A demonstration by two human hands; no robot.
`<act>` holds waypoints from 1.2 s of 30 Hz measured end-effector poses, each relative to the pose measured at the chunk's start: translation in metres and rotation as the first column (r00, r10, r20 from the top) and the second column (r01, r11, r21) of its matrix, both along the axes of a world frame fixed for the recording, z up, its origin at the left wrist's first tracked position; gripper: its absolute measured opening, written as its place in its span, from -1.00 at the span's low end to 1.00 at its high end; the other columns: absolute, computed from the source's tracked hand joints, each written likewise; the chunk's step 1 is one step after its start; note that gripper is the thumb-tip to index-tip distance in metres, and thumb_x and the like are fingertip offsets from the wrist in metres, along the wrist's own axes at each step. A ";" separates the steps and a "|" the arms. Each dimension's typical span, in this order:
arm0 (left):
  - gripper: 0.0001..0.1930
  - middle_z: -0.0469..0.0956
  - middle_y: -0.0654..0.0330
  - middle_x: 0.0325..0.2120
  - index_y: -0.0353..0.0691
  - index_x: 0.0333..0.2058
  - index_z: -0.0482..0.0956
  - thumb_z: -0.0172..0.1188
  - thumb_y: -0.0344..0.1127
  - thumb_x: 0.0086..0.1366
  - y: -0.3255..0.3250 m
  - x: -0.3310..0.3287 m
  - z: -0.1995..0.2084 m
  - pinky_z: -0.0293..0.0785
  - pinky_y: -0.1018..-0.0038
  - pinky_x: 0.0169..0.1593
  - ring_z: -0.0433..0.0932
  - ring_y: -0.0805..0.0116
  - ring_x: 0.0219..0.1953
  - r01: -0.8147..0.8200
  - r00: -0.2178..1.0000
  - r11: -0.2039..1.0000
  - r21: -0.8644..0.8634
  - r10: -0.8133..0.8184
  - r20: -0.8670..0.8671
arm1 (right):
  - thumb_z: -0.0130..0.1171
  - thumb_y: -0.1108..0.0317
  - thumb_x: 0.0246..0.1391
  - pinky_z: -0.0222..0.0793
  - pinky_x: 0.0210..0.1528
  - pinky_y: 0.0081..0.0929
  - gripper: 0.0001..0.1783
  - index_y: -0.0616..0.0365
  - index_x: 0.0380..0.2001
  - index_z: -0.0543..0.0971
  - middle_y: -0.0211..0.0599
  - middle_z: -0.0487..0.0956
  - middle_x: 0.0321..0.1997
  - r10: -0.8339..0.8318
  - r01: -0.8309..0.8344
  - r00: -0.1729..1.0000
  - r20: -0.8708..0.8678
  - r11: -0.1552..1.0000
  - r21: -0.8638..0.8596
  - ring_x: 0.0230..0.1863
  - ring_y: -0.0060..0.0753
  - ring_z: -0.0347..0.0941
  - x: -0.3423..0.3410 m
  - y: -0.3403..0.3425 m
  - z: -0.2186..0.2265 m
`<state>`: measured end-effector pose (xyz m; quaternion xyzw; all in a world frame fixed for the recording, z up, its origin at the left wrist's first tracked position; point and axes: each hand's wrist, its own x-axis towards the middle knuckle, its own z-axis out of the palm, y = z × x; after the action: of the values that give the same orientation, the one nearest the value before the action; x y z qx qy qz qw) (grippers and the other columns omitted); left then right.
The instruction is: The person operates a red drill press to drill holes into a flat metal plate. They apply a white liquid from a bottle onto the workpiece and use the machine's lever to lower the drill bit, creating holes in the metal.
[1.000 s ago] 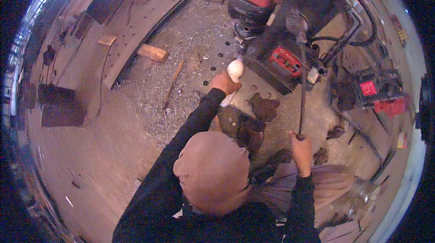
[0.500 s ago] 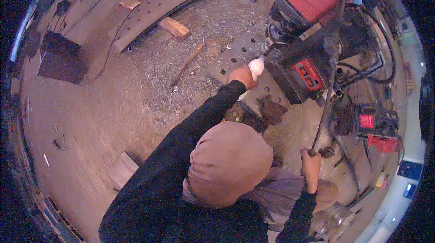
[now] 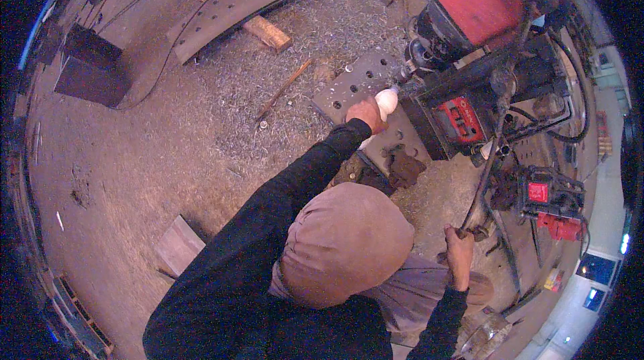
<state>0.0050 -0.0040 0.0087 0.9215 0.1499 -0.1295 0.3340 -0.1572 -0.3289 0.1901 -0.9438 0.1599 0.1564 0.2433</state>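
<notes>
My left hand [image 3: 364,114] is closed around a white bottle [image 3: 386,101]. The bottle's top is close to the chuck and cutter [image 3: 405,70] of a red and black drilling machine [image 3: 477,3]; whether they touch, I cannot tell. Beneath them lies a grey steel plate [image 3: 326,96] with several round holes. My right hand [image 3: 459,254] grips the lower end of the machine's long lever [image 3: 484,182], beside my knee. A crumpled dark brown rag [image 3: 406,167] lies at the near end of the plate.
Metal shavings [image 3: 235,101] litter the floor around a thin rusty rod [image 3: 285,88]. A long drilled beam [image 3: 231,14] curves across the back, with a wood block [image 3: 268,32] beside it. Another red and black machine [image 3: 547,192] stands at the right, near hoses.
The whole view has shifted slightly, so the machine appears farther right. Both hands keep their grips, on the bottle and on the lever, with little other visible motion.
</notes>
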 end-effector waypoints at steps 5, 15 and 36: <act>-0.27 0.58 -0.08 -0.12 -0.36 -0.05 0.43 0.41 0.04 -0.10 -0.001 0.000 0.005 0.53 0.21 0.02 0.60 0.00 -0.06 -0.008 1.000 1.000 0.019 0.008 -0.025 | 0.19 0.11 0.09 0.33 -0.50 -0.41 -0.59 0.29 -0.55 0.50 -0.41 0.41 -0.63 -0.027 0.027 0.999 0.034 1.000 -0.002 -0.59 -0.50 0.35 -0.002 -0.005 -0.005; -0.26 0.62 -0.06 -0.20 -0.37 -0.04 0.40 0.41 0.05 -0.09 0.001 0.001 0.001 0.56 0.19 -0.03 0.63 0.00 -0.13 0.014 1.000 1.000 0.018 -0.014 -0.018 | 0.18 0.15 0.10 0.34 -0.64 -0.41 -0.62 0.32 -0.52 0.51 -0.40 0.42 -0.62 0.004 -0.007 0.997 0.080 0.999 0.046 -0.68 -0.48 0.35 -0.005 -0.021 -0.017; -0.31 0.63 -0.07 -0.25 -0.36 -0.11 0.44 0.43 0.01 -0.12 -0.002 0.001 -0.011 0.57 0.20 -0.07 0.64 -0.01 -0.16 -0.013 0.999 1.000 -0.013 0.014 0.045 | 0.26 0.13 0.07 0.38 -0.08 -0.27 -0.51 0.44 -0.19 0.54 0.00 0.62 -0.29 -0.101 0.100 0.991 -0.083 0.995 -0.022 -0.23 -0.10 0.54 -0.002 -0.001 0.011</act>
<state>0.0055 -0.0059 -0.0024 0.9210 0.1478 -0.1076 0.3440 -0.1595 -0.3295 0.2009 -0.9293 0.2188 0.1821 0.2354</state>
